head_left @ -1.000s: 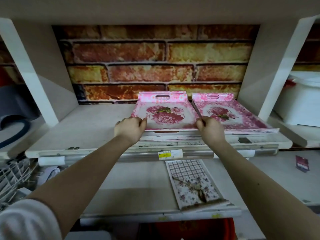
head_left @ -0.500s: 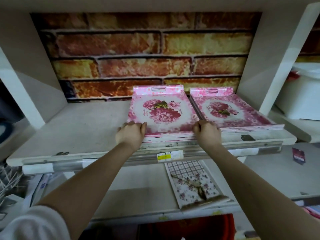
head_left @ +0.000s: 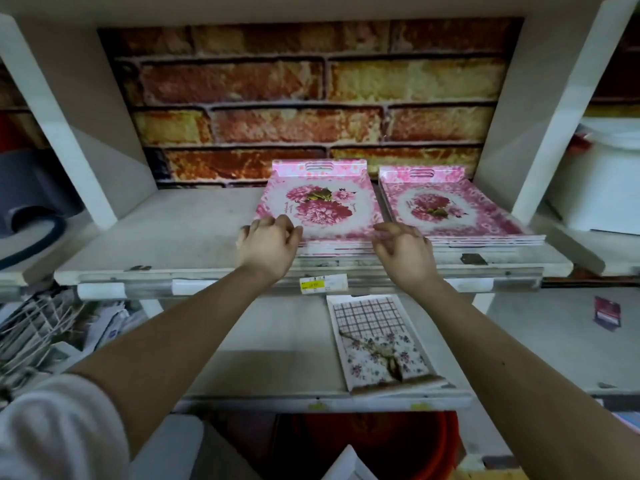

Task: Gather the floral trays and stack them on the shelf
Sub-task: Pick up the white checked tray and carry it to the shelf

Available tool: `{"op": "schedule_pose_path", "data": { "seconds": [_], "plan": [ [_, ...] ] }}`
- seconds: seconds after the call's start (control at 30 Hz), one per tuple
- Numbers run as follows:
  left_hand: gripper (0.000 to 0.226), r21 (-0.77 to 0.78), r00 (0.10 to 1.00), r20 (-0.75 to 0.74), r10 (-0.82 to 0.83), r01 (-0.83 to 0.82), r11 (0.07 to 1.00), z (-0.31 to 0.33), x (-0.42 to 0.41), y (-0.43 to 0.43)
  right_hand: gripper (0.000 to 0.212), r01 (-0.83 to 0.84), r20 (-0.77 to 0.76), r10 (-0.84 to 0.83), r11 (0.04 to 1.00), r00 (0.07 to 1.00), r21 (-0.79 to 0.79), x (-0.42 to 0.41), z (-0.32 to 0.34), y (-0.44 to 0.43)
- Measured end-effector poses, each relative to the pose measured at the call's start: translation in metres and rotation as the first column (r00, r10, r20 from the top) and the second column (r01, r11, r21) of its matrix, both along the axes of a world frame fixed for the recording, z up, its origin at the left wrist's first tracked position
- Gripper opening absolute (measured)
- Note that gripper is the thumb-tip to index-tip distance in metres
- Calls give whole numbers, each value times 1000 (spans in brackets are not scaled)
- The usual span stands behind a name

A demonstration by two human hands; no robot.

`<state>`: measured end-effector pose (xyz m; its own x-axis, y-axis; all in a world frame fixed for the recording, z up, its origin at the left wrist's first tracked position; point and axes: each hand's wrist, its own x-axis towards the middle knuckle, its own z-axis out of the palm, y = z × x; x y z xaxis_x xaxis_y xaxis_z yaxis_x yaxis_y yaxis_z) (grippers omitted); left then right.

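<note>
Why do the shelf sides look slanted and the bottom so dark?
Head view: the wide lens bends things, so the white shelf sides lean outward; the light falls on the pink trays and brick wall, while the red bucket below sits in shadow; the sleeve near the camera is blurry.

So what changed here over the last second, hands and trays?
Both hands let go: the left hand and right hand, which gripped the near edge of the left tray stack, now have loose open fingers, the right one clear of it. That stack was pushed back and set flat on the shelf. The right tray stack and the checked tray on the lower shelf stayed put.
</note>
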<state>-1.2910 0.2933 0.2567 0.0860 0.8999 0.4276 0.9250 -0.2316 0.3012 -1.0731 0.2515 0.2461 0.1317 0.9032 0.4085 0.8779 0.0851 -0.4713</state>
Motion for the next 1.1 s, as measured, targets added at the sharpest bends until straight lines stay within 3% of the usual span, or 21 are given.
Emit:
{"op": "schedule_pose_path", "data": {
  "seconds": [0.3, 0.57, 0.83, 1.1],
  "plan": [
    [35, -25, 995, 47, 93, -92, 995, -2, 83, -112, 36, -199, -103, 199, 980, 975, 4, 60, -8, -99],
    [37, -143, 979, 75, 191, -179, 973, -61, 123, -223, 34, -302, -157, 289, 951, 944, -62, 102, -72, -184],
    [31, -414, 924, 166, 345, -252, 874, -131, 126, -289, 34, -369, -240, 317, 902, 918, -222, 105, -142, -228],
    [22, -534, 864, 186, 468, -311, 786, -218, 116, -345, 36, -331, -248, 237, 818, 939, -471, 106, -231, -272]
  ]
}}
